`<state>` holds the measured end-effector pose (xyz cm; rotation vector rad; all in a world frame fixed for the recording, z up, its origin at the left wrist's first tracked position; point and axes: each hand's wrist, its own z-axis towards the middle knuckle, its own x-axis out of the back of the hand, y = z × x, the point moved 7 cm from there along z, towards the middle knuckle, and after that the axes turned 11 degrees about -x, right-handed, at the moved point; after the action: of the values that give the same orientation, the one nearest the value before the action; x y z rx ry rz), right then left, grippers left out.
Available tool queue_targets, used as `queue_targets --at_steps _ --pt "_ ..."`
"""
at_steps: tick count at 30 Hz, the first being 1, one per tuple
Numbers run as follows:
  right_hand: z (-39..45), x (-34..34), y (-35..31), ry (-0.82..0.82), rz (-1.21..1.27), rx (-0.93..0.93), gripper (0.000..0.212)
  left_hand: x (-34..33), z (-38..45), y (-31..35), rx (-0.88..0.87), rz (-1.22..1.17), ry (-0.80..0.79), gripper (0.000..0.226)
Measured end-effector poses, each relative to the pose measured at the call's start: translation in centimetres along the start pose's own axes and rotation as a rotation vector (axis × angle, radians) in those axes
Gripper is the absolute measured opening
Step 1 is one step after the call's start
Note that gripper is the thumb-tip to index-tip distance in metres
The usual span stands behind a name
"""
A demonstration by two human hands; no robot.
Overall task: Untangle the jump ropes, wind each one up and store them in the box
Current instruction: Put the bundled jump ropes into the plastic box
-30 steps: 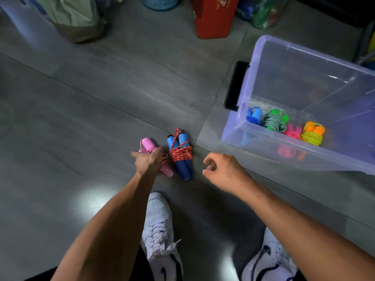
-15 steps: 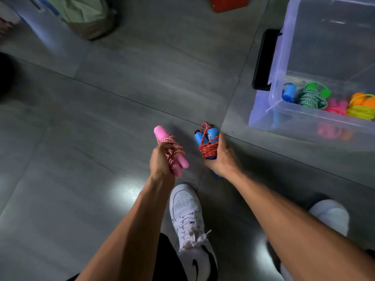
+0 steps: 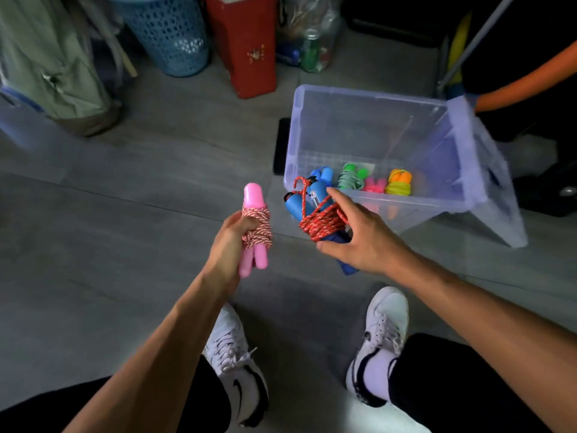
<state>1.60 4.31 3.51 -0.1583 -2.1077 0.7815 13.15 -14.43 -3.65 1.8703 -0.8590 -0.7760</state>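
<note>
Left hand (image 3: 232, 242) grip clamped on pink rope bundle (image 3: 255, 231), right hand (image 3: 359, 235) on blue bundle (image 3: 315, 210); wound tight, poised near the box (image 3: 468, 182) for dropping in.

A: Surface?
B: Grey tiled floor (image 3: 140, 198), grout lines visible.

A: Directly on it?
B: Clear plastic box (image 3: 468, 170) just beyond the right hand (image 3: 359, 242). Red carton (image 3: 246, 45) and blue perforated basket (image 3: 168, 32) well beyond the left hand (image 3: 232, 242). White sneakers (image 3: 237, 364) below both hands.
</note>
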Motion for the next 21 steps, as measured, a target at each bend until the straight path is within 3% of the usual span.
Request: queue_targets --at_steps 3,6,10,11,15,19,21 --pt "-1.3 5.2 1.3 0.067 0.192 -0.081 0.087 -4.4 -0.5 2.4 -0.018 0.169 -0.159 0.045" --pt "-1.3 9.5 3.7 0.13 0.261 -0.208 0.071 -7.9 0.3 4.0 0.04 0.295 -0.183 0.056" --pt "0.8 11.3 7.4 0.082 0.506 -0.427 0.024 -12.1 3.6 6.4 0.058 0.448 -0.278 0.038" --pt "1.7 11.2 8.1 0.064 0.594 -0.474 0.02 -13.3 4.5 6.9 0.068 0.467 -0.305 0.035" --pt "6.8 11.3 10.4 0.076 0.659 -0.568 0.038 -15.7 9.5 7.1 0.132 0.469 -0.136 0.035" --pt "11.0 10.8 11.8 0.042 0.689 -0.654 0.028 -16.3 13.7 5.7 0.114 0.546 0.023 0.032" --pt "13.1 10.5 12.2 0.103 0.685 -0.66 0.036 -16.7 14.8 5.6 0.073 0.425 0.075 0.028"
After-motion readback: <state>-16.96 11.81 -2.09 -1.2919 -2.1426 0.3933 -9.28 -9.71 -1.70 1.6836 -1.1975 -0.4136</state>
